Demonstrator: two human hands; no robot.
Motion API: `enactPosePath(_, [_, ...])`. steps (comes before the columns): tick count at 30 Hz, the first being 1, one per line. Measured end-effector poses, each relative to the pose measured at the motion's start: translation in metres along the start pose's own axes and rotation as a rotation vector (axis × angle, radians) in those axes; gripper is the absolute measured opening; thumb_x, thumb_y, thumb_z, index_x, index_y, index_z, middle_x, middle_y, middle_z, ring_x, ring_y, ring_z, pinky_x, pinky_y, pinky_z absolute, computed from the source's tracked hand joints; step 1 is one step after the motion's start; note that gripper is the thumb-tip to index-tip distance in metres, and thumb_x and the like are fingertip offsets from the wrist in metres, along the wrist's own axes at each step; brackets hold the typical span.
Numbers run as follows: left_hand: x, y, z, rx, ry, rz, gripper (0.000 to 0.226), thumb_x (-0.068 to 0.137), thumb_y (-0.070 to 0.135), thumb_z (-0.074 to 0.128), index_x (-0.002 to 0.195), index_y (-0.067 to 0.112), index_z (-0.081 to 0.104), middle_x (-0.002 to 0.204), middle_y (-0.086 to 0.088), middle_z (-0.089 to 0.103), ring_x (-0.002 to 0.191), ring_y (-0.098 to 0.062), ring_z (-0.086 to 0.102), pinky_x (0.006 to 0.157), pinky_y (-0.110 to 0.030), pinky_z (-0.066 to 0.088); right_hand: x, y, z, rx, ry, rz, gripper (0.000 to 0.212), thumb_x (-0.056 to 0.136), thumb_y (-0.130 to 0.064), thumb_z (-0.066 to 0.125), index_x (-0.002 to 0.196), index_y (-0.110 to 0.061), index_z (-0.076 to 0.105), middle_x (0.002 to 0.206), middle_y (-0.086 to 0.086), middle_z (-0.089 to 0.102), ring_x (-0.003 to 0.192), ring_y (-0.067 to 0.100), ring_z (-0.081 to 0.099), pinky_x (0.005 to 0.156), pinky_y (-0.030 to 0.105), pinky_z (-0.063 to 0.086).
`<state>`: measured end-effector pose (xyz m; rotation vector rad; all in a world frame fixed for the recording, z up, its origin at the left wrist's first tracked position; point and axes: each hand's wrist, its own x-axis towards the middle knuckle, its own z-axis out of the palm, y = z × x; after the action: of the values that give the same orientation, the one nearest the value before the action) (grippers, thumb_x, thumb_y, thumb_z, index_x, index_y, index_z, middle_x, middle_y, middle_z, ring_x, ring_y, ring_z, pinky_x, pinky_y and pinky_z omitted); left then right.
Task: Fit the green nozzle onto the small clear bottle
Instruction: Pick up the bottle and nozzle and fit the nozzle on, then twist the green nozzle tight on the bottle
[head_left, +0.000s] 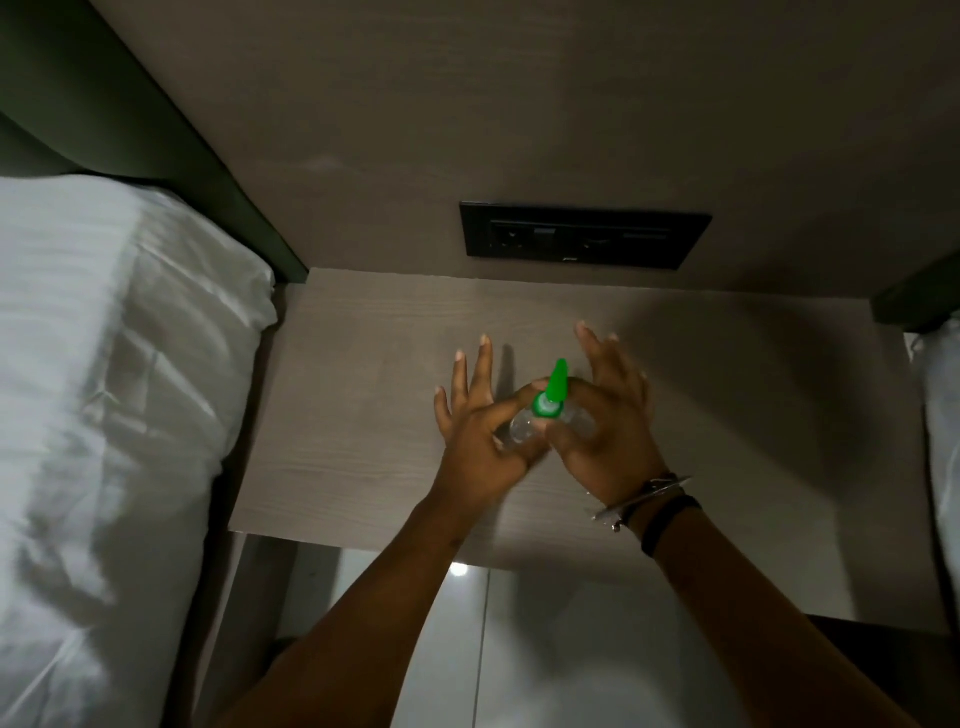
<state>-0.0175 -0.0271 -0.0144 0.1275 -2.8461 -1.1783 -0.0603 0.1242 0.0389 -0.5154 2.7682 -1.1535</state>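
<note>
A small clear bottle (521, 428) stands between my two hands above the wooden bedside table (363, 405). On its neck sits the green cone-shaped nozzle (554, 393), tip pointing away from me. My left hand (478, 431) grips the bottle's left side with thumb and forefinger, its other fingers spread upward. My right hand (605, 421) holds the right side of the bottle and the nozzle's base with thumb and forefinger, its remaining fingers fanned out. Most of the bottle's body is hidden by my fingers.
A black socket panel (584, 235) is set in the wall behind the table. A bed with white linen (104, 389) lies to the left, and more white bedding (943, 415) at the right edge. Below the table's front edge is a glossy tiled floor (519, 649).
</note>
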Motion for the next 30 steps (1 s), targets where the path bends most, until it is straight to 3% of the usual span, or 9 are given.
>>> enactPosePath(3, [0.000, -0.001, 0.002, 0.002, 0.008, -0.016, 0.054, 0.073, 0.068, 0.054, 0.124, 0.052, 0.049, 0.162, 0.005, -0.006, 0.146, -0.016, -0.020, 0.113, -0.054, -0.011, 0.006, -0.003, 0.001, -0.061, 0.068, 0.066, 0.049, 0.055, -0.052, 0.079, 0.090, -0.027, 0.056, 0.151, 0.004, 0.030, 0.141, 0.026, 0.014, 0.111, 0.059, 0.014])
enactPosePath(6, [-0.001, -0.002, 0.004, -0.013, 0.024, -0.020, 0.047, 0.076, 0.062, 0.053, 0.122, 0.059, 0.044, 0.162, 0.005, -0.005, 0.146, -0.017, -0.020, 0.113, -0.057, -0.010, 0.001, -0.001, 0.004, 0.066, -0.064, 0.098, 0.078, 0.052, -0.064, 0.074, 0.117, -0.032, 0.045, 0.156, 0.003, 0.014, 0.142, 0.026, 0.010, 0.112, 0.057, 0.017])
enactPosePath(11, [0.000, -0.002, 0.002, -0.027, -0.007, -0.007, 0.054, 0.072, 0.067, 0.058, 0.124, 0.059, 0.043, 0.161, 0.010, -0.008, 0.145, -0.014, -0.020, 0.110, -0.050, -0.014, 0.001, 0.004, 0.000, 0.140, 0.039, 0.030, 0.032, 0.067, -0.030, 0.081, 0.094, -0.027, 0.064, 0.150, 0.006, 0.032, 0.140, 0.029, 0.021, 0.108, 0.061, 0.022])
enactPosePath(13, [0.000, -0.002, 0.003, -0.032, -0.001, -0.016, 0.051, 0.073, 0.067, 0.055, 0.122, 0.055, 0.048, 0.161, 0.008, -0.006, 0.145, -0.014, -0.020, 0.111, -0.051, -0.013, 0.005, 0.000, 0.001, 0.064, 0.062, 0.038, 0.050, 0.055, -0.041, 0.085, 0.093, -0.028, 0.055, 0.148, 0.006, 0.033, 0.138, 0.027, 0.023, 0.109, 0.057, 0.024])
enactPosePath(16, [0.000, -0.003, 0.003, -0.034, 0.025, -0.002, 0.049, 0.075, 0.063, 0.055, 0.123, 0.057, 0.046, 0.161, 0.006, -0.004, 0.146, -0.016, -0.019, 0.111, -0.052, -0.013, 0.003, 0.000, 0.003, 0.150, -0.091, 0.083, 0.084, 0.056, -0.050, 0.082, 0.127, -0.030, 0.042, 0.155, 0.007, 0.015, 0.141, 0.027, 0.012, 0.112, 0.053, 0.019])
enactPosePath(18, [0.002, -0.004, 0.002, -0.027, 0.012, 0.000, 0.057, 0.072, 0.071, 0.055, 0.126, 0.056, 0.044, 0.161, 0.006, -0.005, 0.146, -0.016, -0.019, 0.111, -0.049, -0.014, 0.003, 0.003, 0.002, 0.187, -0.088, 0.053, 0.065, 0.069, -0.039, 0.078, 0.126, -0.033, 0.048, 0.156, 0.007, 0.017, 0.143, 0.028, 0.010, 0.114, 0.058, 0.015])
enactPosePath(21, [0.002, -0.003, 0.002, -0.045, -0.018, -0.003, 0.059, 0.069, 0.079, 0.050, 0.122, 0.052, 0.051, 0.162, 0.008, -0.006, 0.145, -0.013, -0.020, 0.111, -0.048, -0.015, 0.007, 0.002, 0.002, 0.117, 0.036, 0.030, 0.033, 0.064, -0.031, 0.083, 0.092, -0.029, 0.064, 0.149, 0.005, 0.034, 0.141, 0.028, 0.019, 0.109, 0.061, 0.020])
enactPosePath(25, [-0.001, -0.004, 0.003, -0.070, 0.016, -0.002, 0.044, 0.075, 0.061, 0.054, 0.118, 0.052, 0.053, 0.161, 0.006, -0.003, 0.146, -0.015, -0.018, 0.113, -0.053, -0.012, 0.004, 0.002, 0.008, 0.037, -0.023, 0.086, 0.074, 0.051, -0.058, 0.079, 0.113, -0.031, 0.049, 0.155, 0.009, 0.018, 0.142, 0.027, 0.012, 0.113, 0.051, 0.013])
enactPosePath(30, [0.001, -0.002, 0.001, -0.073, -0.010, 0.013, 0.054, 0.070, 0.075, 0.053, 0.116, 0.048, 0.058, 0.161, 0.012, -0.006, 0.144, -0.008, -0.021, 0.110, -0.045, -0.016, -0.003, 0.012, 0.005, 0.117, -0.003, 0.005, 0.039, 0.073, -0.027, 0.073, 0.109, -0.036, 0.060, 0.154, 0.002, 0.024, 0.143, 0.026, 0.008, 0.109, 0.064, 0.015])
